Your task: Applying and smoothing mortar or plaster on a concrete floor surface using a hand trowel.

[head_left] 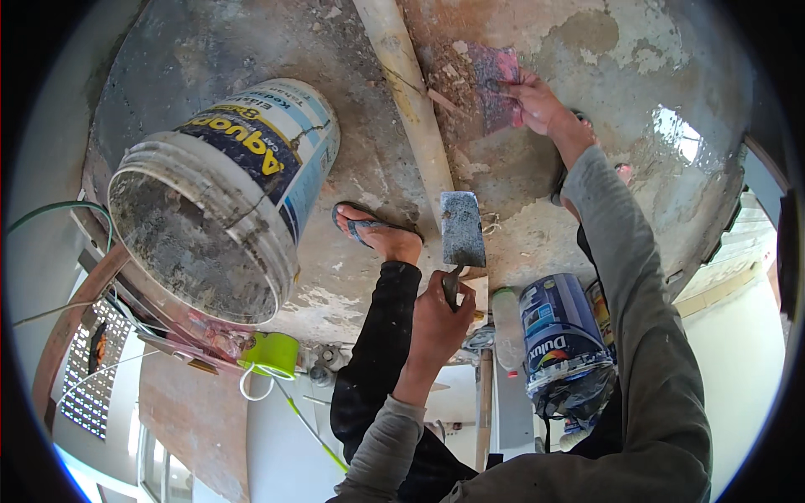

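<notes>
Left hand (438, 323), grip wrapped round a dark-handled trowel (462, 235), blade pointing away; right hand (538, 102), grip pinching a smeared pink sheet (496, 71) beside rubble (448, 75) on the floor (524, 197); pale pole (409, 92) just left, white bucket (251, 159) farther left.

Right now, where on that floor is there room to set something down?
Bare grey concrete floor lies between the large white plastic bucket and the long pale pole; another patch spreads right of the right hand, bordered by a wet shine. It's crowded near the blue cylindrical paint container and littered beside the pink flat sheet.
</notes>
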Demonstrator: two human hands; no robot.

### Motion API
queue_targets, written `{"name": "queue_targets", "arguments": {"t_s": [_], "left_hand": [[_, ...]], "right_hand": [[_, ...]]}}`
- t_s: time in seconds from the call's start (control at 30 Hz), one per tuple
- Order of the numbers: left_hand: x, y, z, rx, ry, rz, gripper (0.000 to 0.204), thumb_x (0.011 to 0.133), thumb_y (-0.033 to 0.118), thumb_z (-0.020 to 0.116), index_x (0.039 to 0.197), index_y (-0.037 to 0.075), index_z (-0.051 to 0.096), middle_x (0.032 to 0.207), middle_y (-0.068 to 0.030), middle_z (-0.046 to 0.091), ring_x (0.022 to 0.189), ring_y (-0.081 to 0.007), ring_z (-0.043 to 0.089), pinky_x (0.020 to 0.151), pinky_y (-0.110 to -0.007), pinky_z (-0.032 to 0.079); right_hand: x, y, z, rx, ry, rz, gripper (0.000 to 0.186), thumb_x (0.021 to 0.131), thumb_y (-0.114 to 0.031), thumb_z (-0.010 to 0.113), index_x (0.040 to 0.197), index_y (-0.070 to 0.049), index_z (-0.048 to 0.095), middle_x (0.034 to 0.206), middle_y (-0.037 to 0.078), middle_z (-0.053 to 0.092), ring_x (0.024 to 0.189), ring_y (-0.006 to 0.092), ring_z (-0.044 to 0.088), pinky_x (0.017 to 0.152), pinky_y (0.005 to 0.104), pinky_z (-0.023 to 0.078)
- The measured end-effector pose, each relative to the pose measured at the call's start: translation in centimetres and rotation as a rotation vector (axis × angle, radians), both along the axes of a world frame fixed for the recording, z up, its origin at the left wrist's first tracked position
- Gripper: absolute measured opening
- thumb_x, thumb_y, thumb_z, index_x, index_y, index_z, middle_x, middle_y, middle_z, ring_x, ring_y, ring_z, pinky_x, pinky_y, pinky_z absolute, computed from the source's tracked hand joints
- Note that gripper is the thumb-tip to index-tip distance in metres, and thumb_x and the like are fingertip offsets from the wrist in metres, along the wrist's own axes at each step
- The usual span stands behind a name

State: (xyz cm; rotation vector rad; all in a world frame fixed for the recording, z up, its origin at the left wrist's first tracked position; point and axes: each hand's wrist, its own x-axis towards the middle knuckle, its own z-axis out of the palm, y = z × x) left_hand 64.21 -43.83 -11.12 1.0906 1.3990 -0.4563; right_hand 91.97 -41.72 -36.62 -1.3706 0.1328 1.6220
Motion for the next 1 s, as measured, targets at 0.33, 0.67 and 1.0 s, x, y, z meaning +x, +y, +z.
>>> {"name": "queue_targets", "arguments": {"t_s": [0.33, 0.67, 1.0], "left_hand": [[-1.1, -1.2, 2.6, -0.055, -0.064, 0.051, 0.022, 0.081, 0.014, 0.064, 0.093, 0.001, 0.052, 0.073, -0.009, 0.065, 0.061, -0.0224, 0.067, 0.057, -0.035, 0.052], [-4.1, -5.4, -1.3, -0.531, -0.269, 1.25, 0.031, 0.081, 0.027, 0.063, 0.102, 0.005, 0.054, 0.074, -0.0093, 0.065, 0.067, -0.0254, 0.065, 0.062, -0.037, 0.053], [0.8, -1.5, 0.5, -0.125, -0.04, 0.012, 0.026, 0.082, 0.013, 0.064, 0.096, -0.004, 0.051, 0.078, -0.0109, 0.066, 0.062, -0.0208, 0.069, 0.054, -0.03, 0.053]], "right_hand": [[-12.5, 14.6, 34.1, 0.736, -0.726, 0.139, 0.031, 0.077, 0.0, 0.058, 0.108, 0.002, 0.056, 0.08, 0.013, 0.063, 0.062, 0.0232, 0.061, 0.058, 0.0351, 0.05], [-18.1, 18.7, 40.6, 0.79, -1.145, 0.246, 0.034, 0.074, -0.005, 0.06, 0.108, -0.002, 0.058, 0.099, 0.015, 0.063, 0.084, 0.0283, 0.064, 0.067, 0.0365, 0.056], [6.7, 16.5, 10.7, 0.371, -1.675, 0.779, 0.027, 0.085, -0.011, 0.049, 0.108, -0.011, 0.062, 0.084, 0.017, 0.067, 0.076, 0.0323, 0.065, 0.065, 0.0436, 0.051]]}}
